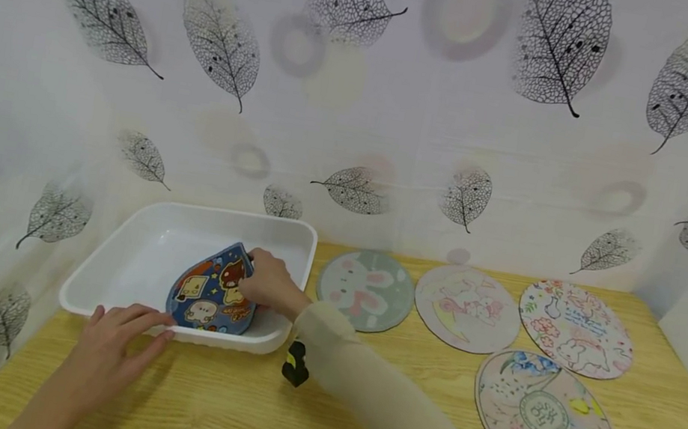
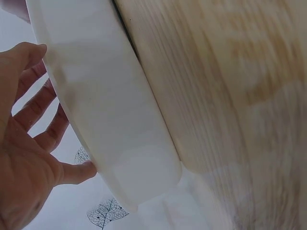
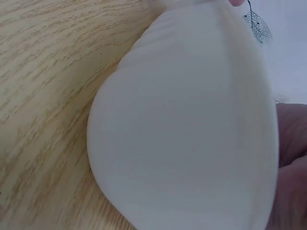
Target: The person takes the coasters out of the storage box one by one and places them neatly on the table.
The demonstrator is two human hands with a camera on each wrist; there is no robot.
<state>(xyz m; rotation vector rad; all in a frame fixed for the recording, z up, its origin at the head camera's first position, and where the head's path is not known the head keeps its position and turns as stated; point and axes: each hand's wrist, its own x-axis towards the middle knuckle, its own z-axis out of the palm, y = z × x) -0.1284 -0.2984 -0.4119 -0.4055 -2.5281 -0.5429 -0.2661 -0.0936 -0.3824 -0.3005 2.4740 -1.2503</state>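
A blue round mat (image 1: pixel 201 289) with cartoon food figures is inside the white plastic tray (image 1: pixel 131 240), its upper right part bent up. My right hand (image 1: pixel 269 282) pinches the mat by that raised edge. In the right wrist view the tray's outer wall (image 3: pixel 182 120) hides the mat and most of the hand (image 3: pixel 293 167). The fingers of my left hand (image 1: pixel 118 340) rest on the tray's near rim, spread and fairly straight. The left wrist view shows this hand (image 2: pixel 29 163) touching the rim above the tray's outer wall (image 2: pixel 103 105).
On the wooden table (image 1: pixel 255 420), right of the tray, lie a green rabbit mat (image 1: pixel 365 290), a pink moon mat (image 1: pixel 468 309), a white rabbit-and-flower mat (image 1: pixel 576 329) and a floral mat (image 1: pixel 546 424). A leaf-printed curtain (image 1: pixel 400 125) stands behind and at both sides.
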